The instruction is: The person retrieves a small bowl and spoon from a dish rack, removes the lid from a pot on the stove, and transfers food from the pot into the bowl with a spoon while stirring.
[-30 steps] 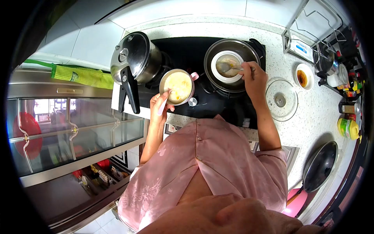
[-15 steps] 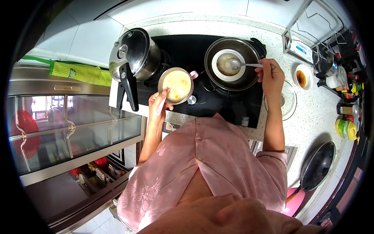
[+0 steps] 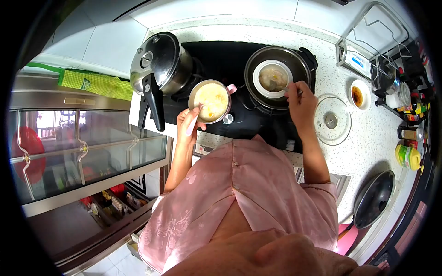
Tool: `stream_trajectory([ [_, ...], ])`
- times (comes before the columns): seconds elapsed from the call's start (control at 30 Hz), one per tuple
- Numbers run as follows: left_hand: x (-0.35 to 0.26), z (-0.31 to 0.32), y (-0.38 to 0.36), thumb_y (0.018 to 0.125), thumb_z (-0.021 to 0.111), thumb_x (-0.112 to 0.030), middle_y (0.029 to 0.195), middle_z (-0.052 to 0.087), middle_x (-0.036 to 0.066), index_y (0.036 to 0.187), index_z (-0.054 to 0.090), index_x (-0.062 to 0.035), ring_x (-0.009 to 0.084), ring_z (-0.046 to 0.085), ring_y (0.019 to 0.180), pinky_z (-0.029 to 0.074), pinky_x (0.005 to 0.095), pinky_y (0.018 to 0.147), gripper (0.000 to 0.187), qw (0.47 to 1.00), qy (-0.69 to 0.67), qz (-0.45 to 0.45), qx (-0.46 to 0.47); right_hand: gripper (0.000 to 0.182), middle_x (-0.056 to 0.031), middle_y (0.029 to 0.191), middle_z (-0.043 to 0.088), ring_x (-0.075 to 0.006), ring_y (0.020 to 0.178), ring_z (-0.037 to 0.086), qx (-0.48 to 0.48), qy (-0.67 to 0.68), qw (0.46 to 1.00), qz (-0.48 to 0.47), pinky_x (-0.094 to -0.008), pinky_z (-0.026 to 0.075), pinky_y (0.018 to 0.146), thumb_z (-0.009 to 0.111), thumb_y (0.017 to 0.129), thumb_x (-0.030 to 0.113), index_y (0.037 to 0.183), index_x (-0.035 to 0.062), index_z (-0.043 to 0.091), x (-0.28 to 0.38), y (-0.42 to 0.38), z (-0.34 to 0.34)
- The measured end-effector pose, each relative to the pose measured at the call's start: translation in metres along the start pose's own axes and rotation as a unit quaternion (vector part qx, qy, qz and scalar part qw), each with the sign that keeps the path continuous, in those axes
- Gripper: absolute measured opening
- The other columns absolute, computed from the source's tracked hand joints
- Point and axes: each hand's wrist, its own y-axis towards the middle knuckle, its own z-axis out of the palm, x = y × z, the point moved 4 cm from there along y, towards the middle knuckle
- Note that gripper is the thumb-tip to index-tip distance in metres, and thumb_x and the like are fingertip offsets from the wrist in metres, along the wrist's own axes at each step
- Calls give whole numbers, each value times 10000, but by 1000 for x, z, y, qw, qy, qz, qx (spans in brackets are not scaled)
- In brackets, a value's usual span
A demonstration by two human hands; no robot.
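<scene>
My left hand (image 3: 189, 120) is closed around the handle of a pink spoon (image 3: 192, 125) and supports the near-left side of a pink-handled cup (image 3: 229, 105) of pale yellow food. My right hand (image 3: 301, 99) grips a metal spoon, whose bowl (image 3: 273, 85) dips into the food in a white bowl (image 3: 258, 67). That bowl sits inside a dark pot (image 3: 252, 59) on the black stove (image 3: 221, 50).
A pressure cooker (image 3: 171, 62) stands at the stove's left. On the right counter are a glass lid (image 3: 338, 131), a small white dish (image 3: 363, 102) with brown sauce, a wire rack (image 3: 354, 34), a yellow bottle (image 3: 408, 157) and a large dark lid (image 3: 375, 198).
My right hand has moved left and toward my body, and its spoon now stands steeper in the white bowl. More of the glass lid shows. My left hand holds nearly the same pose.
</scene>
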Motion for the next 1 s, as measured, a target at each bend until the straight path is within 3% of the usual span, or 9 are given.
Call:
stream_trajectory([
  [0.07, 0, 3, 1, 836, 591, -188, 750, 653, 113, 922, 637, 68, 128, 551, 427, 460, 207, 380, 275, 1000, -1, 0, 6, 163, -98, 591, 609, -104, 503, 597, -18, 21, 1000, -3, -226, 409, 454, 569, 871, 96, 739, 9, 527, -2, -7, 5],
  [0.2, -4, 7, 1, 836, 591, -188, 741, 651, 115, 920, 637, 68, 129, 548, 423, 458, 209, 381, 273, 1000, 1, 8, 8, 147, -88, 602, 619, -107, 514, 605, -46, 27, 999, 3, -220, 417, 457, 563, 877, 99, 762, 11, 542, -4, -13, 7],
  [0.27, -5, 7, 1, 835, 592, -188, 738, 651, 115, 913, 636, 69, 130, 551, 424, 459, 208, 382, 271, 1000, 1, 6, 8, 176, -50, 605, 619, -48, 510, 555, -85, 30, 996, -15, -194, 419, 449, 529, 905, 132, 787, 10, 576, -3, -13, 3],
  [0.4, -4, 4, 1, 833, 596, -190, 727, 650, 115, 890, 635, 70, 132, 559, 429, 462, 207, 384, 269, 1000, -1, 6, 13, 170, -50, 618, 619, -45, 500, 538, -100, 41, 994, -3, -194, 422, 445, 522, 909, 132, 821, 6, 594, -7, -10, -2],
  [0.47, -6, 6, 0, 833, 598, -193, 722, 649, 115, 883, 635, 70, 131, 561, 431, 463, 206, 385, 270, 1000, -1, 10, 13, 152, -80, 624, 628, -95, 503, 576, -68, 85, 992, 57, -219, 442, 460, 527, 901, 116, 816, -3, 569, -8, -7, -2],
  [0.57, -8, 8, -2, 833, 601, -200, 716, 649, 115, 876, 635, 67, 129, 560, 431, 464, 205, 387, 273, 1000, 4, 12, 14, 168, -73, 635, 627, -83, 512, 559, -67, 111, 987, 91, -213, 441, 467, 515, 907, 125, 831, -8, 584, -12, -4, -1],
  [1.0, -8, 10, -7, 834, 596, -186, 725, 650, 109, 897, 640, 66, 117, 544, 423, 454, 201, 384, 263, 1000, 0, 24, 16, 196, -65, 685, 632, -50, 506, 506, -85, 124, 984, 99, -188, 431, 460, 504, 922, 149, 873, -13, 602, -13, -6, -12],
])
